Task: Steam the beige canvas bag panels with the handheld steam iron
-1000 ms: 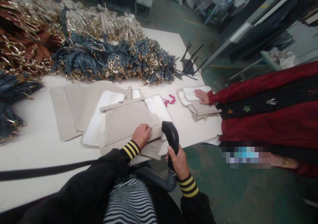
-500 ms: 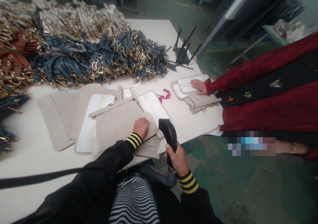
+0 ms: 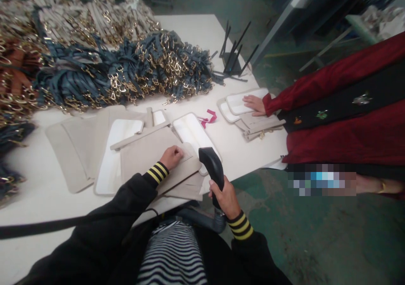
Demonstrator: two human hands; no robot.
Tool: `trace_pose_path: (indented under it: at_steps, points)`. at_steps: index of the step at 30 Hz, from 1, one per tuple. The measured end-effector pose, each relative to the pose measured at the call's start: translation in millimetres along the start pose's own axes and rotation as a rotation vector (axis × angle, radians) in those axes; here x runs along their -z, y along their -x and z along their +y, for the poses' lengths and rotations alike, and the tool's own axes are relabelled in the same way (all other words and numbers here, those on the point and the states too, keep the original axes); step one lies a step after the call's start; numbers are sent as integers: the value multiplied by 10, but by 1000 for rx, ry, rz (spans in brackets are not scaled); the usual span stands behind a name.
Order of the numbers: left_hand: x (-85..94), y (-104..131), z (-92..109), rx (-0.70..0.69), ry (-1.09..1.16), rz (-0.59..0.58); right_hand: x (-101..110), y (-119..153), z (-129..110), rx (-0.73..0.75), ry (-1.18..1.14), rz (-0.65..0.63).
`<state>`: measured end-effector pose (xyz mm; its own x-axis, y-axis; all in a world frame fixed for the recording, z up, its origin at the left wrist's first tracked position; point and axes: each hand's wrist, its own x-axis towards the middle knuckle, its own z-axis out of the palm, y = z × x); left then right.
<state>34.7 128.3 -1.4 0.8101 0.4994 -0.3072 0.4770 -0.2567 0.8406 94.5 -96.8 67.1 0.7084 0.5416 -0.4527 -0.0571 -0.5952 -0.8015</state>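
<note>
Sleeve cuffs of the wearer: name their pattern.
The cuffs are black with yellow stripes, clearest in the head view.

R hand (image 3: 225,197) grips a black tool (image 3: 215,168) w/ a gray hose (image 3: 217,222) at the bottom. Its top end is near the edge of a big tan piece (image 3: 142,153) on the desk (image 3: 245,158). L hand (image 3: 171,157) rests on that piece w/ bent fingers. A white pad (image 3: 193,130) is partly under it. Nearby, a co-worker's hand (image 3: 254,103) lies on a small pile (image 3: 232,103). A pink strip (image 3: 211,117) sits b/w. Blue straps (image 3: 76,80) w/ gold clips (image 3: 117,82) are heaped at the back.
</note>
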Motion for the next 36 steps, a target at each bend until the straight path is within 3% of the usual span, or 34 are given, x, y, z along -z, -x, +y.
trace_pose_path:
  at_steps: [6,11,15,22,25,29,33,36]
  points:
    - [-331,157,35,-209,-547,72,4,-12,3,-5,33,-23]
    - [-452,152,82,-145,-715,95,15,-9,-41,-8,49,-22]
    - [-363,70,69,-105,-650,65,21,-11,-32,2,37,-28]
    - [-50,-143,63,36,-312,-70,22,-41,-8,7,41,-45]
    - [-50,-92,84,62,-245,-12,28,-41,-19,7,44,-55]
    - [-175,50,107,-45,-411,57,37,-41,-32,-1,29,-60]
    - [-222,40,136,-37,-508,-24,38,-52,-52,-1,39,-69]
    - [-117,-73,139,44,-239,-141,42,-60,-65,13,63,-88]
